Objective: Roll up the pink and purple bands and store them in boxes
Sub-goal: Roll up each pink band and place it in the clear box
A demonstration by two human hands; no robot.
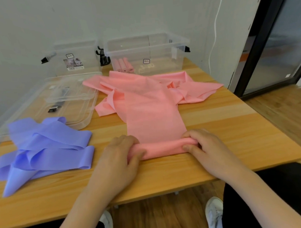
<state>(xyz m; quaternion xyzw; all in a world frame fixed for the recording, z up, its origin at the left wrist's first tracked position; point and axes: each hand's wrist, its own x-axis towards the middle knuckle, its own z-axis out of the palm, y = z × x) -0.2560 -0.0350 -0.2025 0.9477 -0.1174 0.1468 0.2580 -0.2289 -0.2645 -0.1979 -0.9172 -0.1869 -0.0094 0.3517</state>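
Note:
A long pink band (151, 112) lies across the middle of the wooden table, its near end wound into a short roll (163, 148). My left hand (121, 155) grips the roll's left end and my right hand (204, 147) grips its right end, fingers curled over the top. The rest of the pink band is crumpled in loose folds toward the back. A purple band (43, 151) lies in a loose heap at the left. Two clear plastic boxes stand at the back: the right box (165, 57) holds several rolled pink bands (124, 65), the left box (74, 58) looks empty.
Two clear lids (56, 100) lie stacked at the left behind the purple band. The table's (236, 134) front edge runs just below my wrists. A glass door with a dark frame stands at the right. My knees and white shoes show under the table.

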